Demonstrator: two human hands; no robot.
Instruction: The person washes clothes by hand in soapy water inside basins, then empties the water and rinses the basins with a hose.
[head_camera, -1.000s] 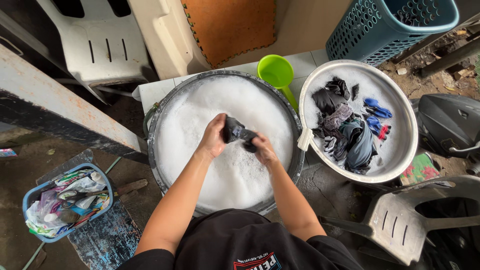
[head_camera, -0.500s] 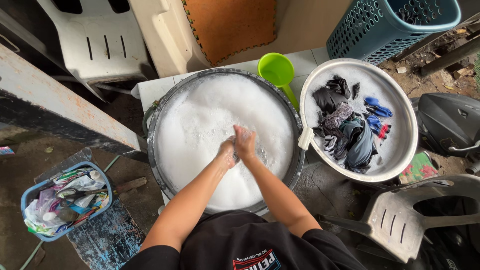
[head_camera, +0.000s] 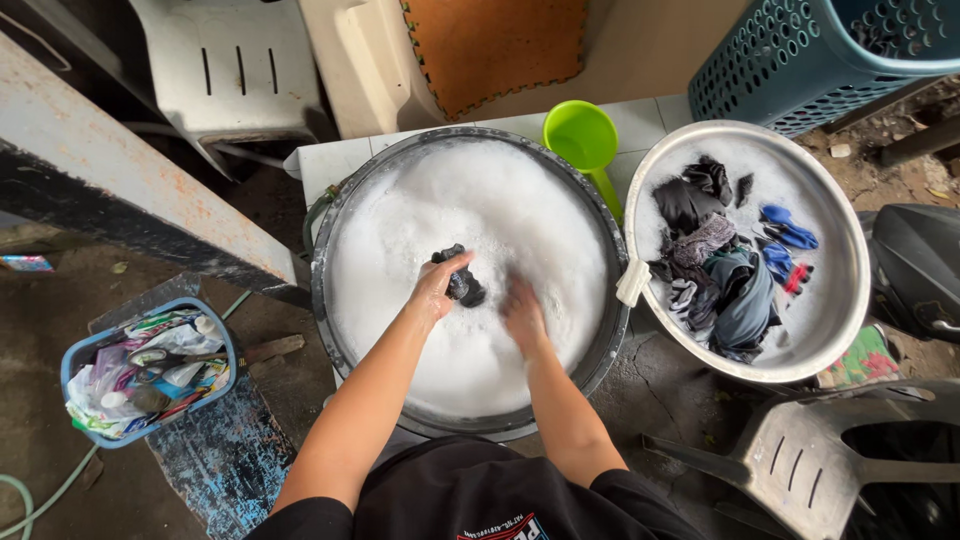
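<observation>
While my left hand (head_camera: 436, 288) grips a dark wet garment (head_camera: 462, 285) just above the foam of the big suds basin (head_camera: 330, 300) for scrubbing, my right hand (head_camera: 522, 312), blurred, grip indiscernible, rests on suds; rightward, washed clothes (head_camera: 725, 270) fill the white basin (head_camera: 850, 300).

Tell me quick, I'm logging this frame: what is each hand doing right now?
Left hand: closed on a dark wet cloth above the suds.
Right hand: blurred, low in the foam; grip cannot be told.
</observation>
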